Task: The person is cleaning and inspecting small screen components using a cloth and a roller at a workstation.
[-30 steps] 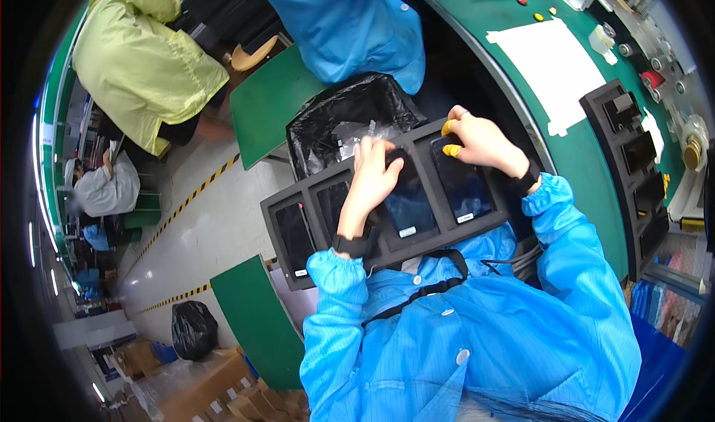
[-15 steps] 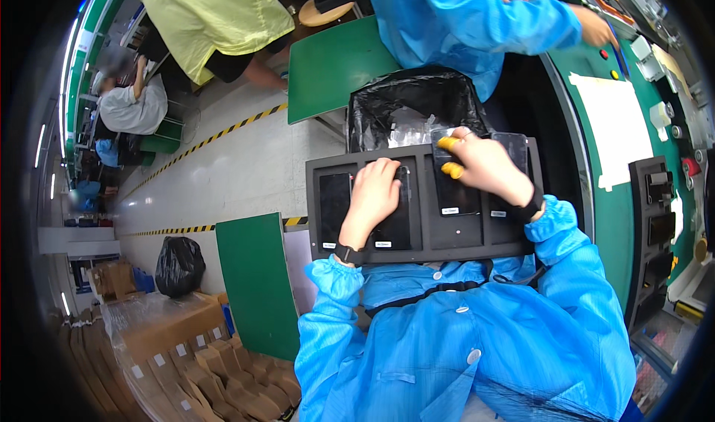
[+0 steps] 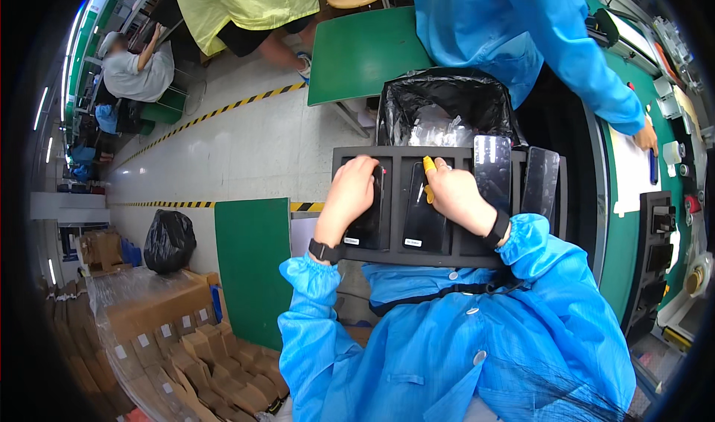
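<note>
A black slotted tray [image 3: 447,256] lies across my lap with several dark phones in its slots. My left hand [image 3: 348,197] covers the leftmost phone [image 3: 368,224], its fingers curled over the phone's top edge. My right hand [image 3: 456,196], with yellow finger cots, pinches at the top of the second phone [image 3: 423,227]. A small pale tab shows by its fingertips. Two more phones [image 3: 493,161] [image 3: 541,178] stand tilted in the right-hand slots, untouched.
A bin lined with a black bag [image 3: 445,102] holding clear film scraps stands just beyond the tray. A person in a blue coat [image 3: 514,27] works at the green bench [image 3: 622,258] on my right. A green panel [image 3: 252,265] and cardboard boxes [image 3: 156,325] are at my left.
The view has swung left and down. My right hand has moved from the tray's upper right to the second phone, and my left hand has settled on the leftmost phone.
</note>
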Demonstrator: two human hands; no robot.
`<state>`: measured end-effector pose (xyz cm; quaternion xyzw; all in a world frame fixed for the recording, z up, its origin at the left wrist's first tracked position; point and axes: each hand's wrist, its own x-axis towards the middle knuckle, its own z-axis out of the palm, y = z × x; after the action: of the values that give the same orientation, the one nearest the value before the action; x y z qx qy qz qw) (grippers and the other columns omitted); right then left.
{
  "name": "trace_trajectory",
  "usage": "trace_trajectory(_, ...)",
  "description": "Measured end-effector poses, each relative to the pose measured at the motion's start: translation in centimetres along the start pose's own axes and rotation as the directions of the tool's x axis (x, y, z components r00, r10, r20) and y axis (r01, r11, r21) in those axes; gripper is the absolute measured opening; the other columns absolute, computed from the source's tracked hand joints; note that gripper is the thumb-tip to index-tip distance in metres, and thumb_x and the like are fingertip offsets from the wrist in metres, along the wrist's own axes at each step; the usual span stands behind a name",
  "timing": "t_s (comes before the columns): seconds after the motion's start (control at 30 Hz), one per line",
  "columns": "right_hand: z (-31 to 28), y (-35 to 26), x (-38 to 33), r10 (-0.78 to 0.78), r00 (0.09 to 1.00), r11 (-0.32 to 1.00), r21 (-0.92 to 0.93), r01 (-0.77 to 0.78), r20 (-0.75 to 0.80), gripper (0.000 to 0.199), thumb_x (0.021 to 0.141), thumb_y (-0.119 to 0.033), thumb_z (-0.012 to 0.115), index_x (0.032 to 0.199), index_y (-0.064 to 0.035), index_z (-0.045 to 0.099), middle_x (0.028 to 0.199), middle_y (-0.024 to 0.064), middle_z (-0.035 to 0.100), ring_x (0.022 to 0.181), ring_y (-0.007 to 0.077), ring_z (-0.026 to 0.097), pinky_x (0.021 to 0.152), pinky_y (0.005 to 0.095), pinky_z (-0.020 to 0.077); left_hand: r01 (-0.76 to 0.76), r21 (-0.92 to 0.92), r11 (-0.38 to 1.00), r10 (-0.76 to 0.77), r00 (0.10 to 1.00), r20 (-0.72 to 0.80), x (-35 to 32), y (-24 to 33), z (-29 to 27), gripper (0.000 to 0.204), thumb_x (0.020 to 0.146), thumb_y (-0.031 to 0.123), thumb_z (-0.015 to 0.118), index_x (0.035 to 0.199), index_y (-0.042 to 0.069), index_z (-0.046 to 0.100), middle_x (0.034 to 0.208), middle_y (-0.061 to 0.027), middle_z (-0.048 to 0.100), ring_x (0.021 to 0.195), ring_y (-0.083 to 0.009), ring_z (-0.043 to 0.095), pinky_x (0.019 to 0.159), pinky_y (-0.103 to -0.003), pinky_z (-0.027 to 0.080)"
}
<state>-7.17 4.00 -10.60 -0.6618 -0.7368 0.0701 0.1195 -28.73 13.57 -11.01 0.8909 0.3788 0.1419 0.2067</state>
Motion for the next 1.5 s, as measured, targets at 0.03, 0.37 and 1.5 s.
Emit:
trace_trajectory(0.03, 0.5, -0.7, -0.3, 0.032, 0.999, 0.999, -0.041, -0.031, 0.011, 0.027, 0.072, -0.011, 0.07, 0.094, 0.0033, 0.064, 0.099, 0.0195, 0.062, 0.061, 0.0277, 0.067, 0.054, 0.0382, 0.0544, -0.089, 0.079, 0.993, 0.096, 0.992, -0.086, -0.7, 0.4, 0.2, 0.025, 0.081, 0.004, 0.059, 0.106, 0.002, 0.058, 0.112, -0.0149, 0.056, 0.11, -0.034, 0.054, 0.094, -0.047, 0.042)
trace_trajectory(0.37, -3.5, 1.6, 4.7, 0.006, 0.998, 0.954, 0.301, 0.011, -0.055, 0.024, 0.075, -0.017, 0.072, 0.093, -0.0019, 0.069, 0.098, 0.0171, 0.064, 0.086, 0.0347, 0.065, 0.075, 0.0427, 0.0529, -0.05, -0.092, 0.994, 0.053, 0.998, 0.024, 4.8, -0.2, -1.7, 0.033, 0.078, 0.02, 0.069, 0.105, 0.007, 0.056, 0.104, -0.0094, 0.053, 0.106, -0.0306, 0.05, 0.094, -0.042, 0.034)
trace_trajectory(1.5, -2.5, 6.2, 5.7, 0.151, 0.987, 0.967, 0.199, -0.16, 0.06, 0.024, 0.077, -0.023, 0.067, 0.081, 0.0005, 0.067, 0.083, 0.023, 0.066, 0.081, 0.038, 0.066, 0.074, 0.0449, 0.0537, 0.03, 0.092, 0.995, -0.01, 0.976, -0.216, -6.0, 13.6, 5.8, 0.027, 0.084, 0.012, 0.063, 0.109, 0.003, 0.06, 0.135, -0.0117, 0.054, 0.121, -0.0271, 0.05, 0.102, -0.049, 0.033)
